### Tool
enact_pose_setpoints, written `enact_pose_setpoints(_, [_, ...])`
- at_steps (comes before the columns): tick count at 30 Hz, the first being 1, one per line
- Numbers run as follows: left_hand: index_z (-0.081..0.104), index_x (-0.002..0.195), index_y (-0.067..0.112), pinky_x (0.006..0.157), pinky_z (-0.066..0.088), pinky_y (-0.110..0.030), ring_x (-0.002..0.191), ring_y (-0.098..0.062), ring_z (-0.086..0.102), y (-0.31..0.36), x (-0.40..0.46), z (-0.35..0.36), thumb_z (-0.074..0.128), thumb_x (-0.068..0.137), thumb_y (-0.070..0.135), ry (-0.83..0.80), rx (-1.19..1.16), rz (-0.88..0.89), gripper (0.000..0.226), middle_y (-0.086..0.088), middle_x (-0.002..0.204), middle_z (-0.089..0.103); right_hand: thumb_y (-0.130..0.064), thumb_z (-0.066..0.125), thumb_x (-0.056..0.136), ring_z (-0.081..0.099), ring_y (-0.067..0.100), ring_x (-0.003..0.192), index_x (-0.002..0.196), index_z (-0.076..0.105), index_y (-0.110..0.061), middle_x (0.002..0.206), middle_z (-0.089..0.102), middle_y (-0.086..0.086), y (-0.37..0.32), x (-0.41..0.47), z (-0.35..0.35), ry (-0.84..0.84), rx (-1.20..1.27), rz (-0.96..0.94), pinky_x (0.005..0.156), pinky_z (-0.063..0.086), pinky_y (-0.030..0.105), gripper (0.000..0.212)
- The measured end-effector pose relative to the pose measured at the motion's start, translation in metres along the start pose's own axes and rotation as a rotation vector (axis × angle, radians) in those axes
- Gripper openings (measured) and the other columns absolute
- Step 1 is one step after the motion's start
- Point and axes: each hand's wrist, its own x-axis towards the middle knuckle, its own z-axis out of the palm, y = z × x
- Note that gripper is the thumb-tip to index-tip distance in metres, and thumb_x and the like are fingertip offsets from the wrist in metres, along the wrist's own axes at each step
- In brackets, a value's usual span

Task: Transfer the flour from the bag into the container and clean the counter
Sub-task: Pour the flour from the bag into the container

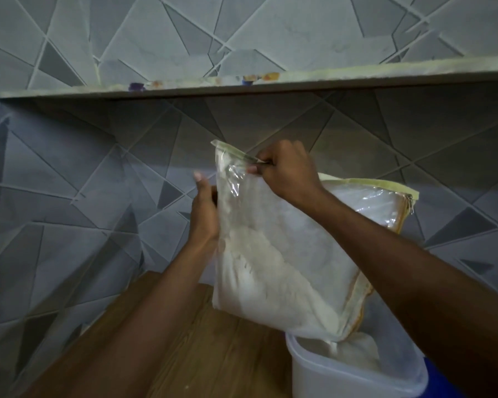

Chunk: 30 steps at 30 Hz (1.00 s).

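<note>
We held the bag (285, 254) up in the middle of the frame, tipped so one low corner pointed down into the container (357, 366) at the lower right. Our right hand (288, 170) pinched the top edge of the bag, near the top middle of the frame. Our left hand (203, 214) was pressed against the bag's left side with its fingers mostly straight; we could not tell if the thumb curled round the plastic. The flour (270, 282) sat mostly in the lower half of the bag, and some white flour already lay inside the container.

A few things could have gone wrong from there. The bag was clear, thin and floppy, so it could have slipped out of the small pinch at the top. Then the heavy flour could have dropped all at once. The low corner sat just over the container's near rim, so if it swung to the left, flour could have landed on the wooden counter (199, 354) in the lower middle. If we shook the bag too hard, flour could have puffed up as dust. The container looked light, and a bump from the bag could have pushed it toward the edge at the lower right.
</note>
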Motion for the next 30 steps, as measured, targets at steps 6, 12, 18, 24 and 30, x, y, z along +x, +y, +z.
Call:
enact_pose_setpoints(6, [0.069,0.114,0.005,0.092,0.051,-0.044,0.107,-0.039,0.064,-0.188,0.000,-0.079,0.049,0.082,0.076,0.096,0.120,-0.466,0.080,-0.025,0.125,0.065,-0.041,0.070,0.085,0.053,0.026,0.066,0.055,0.052,-0.015,0.051,0.044,-0.003,0.006,-0.001,0.003,0.032,0.003,-0.037,0.058,0.046,0.038,0.043])
enact_pose_setpoints(12, [0.077,0.072,0.017,0.075,0.051,-0.031,0.074,-0.016,0.064,-0.213,-0.039,-0.080,0.095,0.048,0.051,-0.153,-0.103,-0.712,0.045,-0.004,0.075,0.072,-0.044,0.068,0.085,0.055,0.026,0.060,0.064,0.063,-0.013,0.051,0.049,-0.002,0.010,-0.003,0.005,0.073,0.010,-0.046,0.056,0.048,0.042,0.038])
enact_pose_setpoints(18, [0.064,0.098,0.005,0.076,0.053,-0.038,0.087,-0.026,0.062,-0.193,-0.045,-0.050,0.040,0.105,0.012,0.068,-0.458,-0.714,0.026,-0.013,0.092,0.068,-0.041,0.069,0.086,0.051,0.020,0.055,0.062,0.063,-0.019,0.049,0.044,-0.008,0.014,-0.006,0.002,0.104,0.031,-0.033,0.055,0.048,0.042,0.033])
enact_pose_setpoints(24, [0.062,0.093,0.013,0.068,0.061,-0.030,0.081,-0.017,0.066,-0.198,-0.042,-0.051,0.041,0.107,0.032,0.184,-0.523,-0.706,0.032,-0.006,0.091,0.069,-0.041,0.070,0.085,0.054,0.023,0.054,0.063,0.066,-0.011,0.053,0.056,0.000,0.032,-0.009,-0.011,0.155,0.068,0.052,0.056,0.048,0.044,0.037])
enact_pose_setpoints(30, [0.055,0.132,0.004,0.112,0.043,-0.041,0.124,-0.026,0.057,-0.174,-0.034,-0.035,0.044,0.101,0.052,0.240,-0.588,-0.696,0.057,-0.011,0.130,0.061,-0.034,0.077,0.083,0.050,0.008,0.050,0.063,0.071,-0.017,0.051,0.055,-0.008,0.039,-0.016,-0.026,0.198,0.158,0.181,0.059,0.044,0.033,0.026])
